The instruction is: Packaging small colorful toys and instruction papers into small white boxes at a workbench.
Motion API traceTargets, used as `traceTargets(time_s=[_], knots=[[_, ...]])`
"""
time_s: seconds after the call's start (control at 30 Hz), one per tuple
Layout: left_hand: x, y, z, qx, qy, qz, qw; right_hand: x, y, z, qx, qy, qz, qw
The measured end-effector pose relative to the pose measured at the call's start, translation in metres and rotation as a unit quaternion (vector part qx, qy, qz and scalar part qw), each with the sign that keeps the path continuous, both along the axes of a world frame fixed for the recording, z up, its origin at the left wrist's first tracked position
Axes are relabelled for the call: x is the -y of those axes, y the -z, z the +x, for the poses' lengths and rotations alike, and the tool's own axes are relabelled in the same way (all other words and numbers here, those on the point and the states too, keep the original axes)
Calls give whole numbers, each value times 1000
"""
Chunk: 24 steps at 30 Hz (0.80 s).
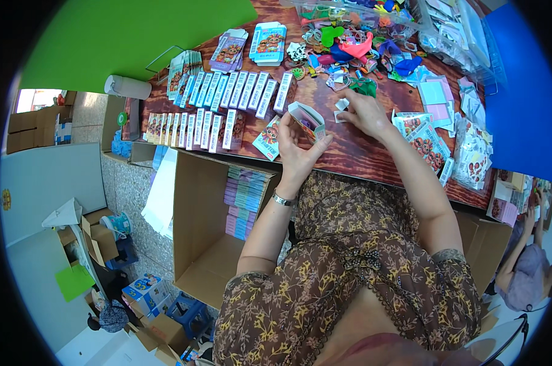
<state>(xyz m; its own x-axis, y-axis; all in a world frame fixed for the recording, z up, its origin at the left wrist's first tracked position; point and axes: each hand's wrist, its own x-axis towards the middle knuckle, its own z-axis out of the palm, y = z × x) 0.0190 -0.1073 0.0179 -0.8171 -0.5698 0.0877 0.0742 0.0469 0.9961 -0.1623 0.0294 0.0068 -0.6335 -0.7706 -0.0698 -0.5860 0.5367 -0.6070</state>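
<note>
My left hand (299,152) is wrapped round a small printed carton (309,119), tilted, with its top flaps up and its mouth open. Just to the right, the fingers of my right hand (367,114) are closed on a small white piece of paper or card (341,108) close to the tabletop. What exactly that piece is, I cannot make out. A flat blue printed carton (267,140) lies beside my left hand. Beyond my right hand spreads a heap of colourful small toys (355,52), with a green one (363,86) nearest the fingers.
Two rows of filled cartons (227,91) stand at the left, with flat carton stacks (268,43) behind. To the right lie a clear bag of printed pieces (473,152), paper cards (435,100) and a clear plastic bin (455,36). A cardboard box (202,244) holding packed cartons sits below the table edge.
</note>
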Motion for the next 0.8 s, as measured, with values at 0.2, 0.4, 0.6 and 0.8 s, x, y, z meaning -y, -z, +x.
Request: traceTargets(time_s=[0.2, 0.4, 0.6, 0.8], knots=[[-8, -1, -3, 1, 23, 3, 1000, 18, -9, -29, -30, -71, 112, 991], [-13, 1, -2, 8, 41, 3, 999, 23, 1, -40, -98, -180, 142, 968], [-13, 11, 1, -4, 13, -37, 999, -4, -22, -50, 110, -38, -159, 980], [-16, 23, -2, 3, 37, -74, 997, -35, -9, -54, 276, 4, -165, 947]])
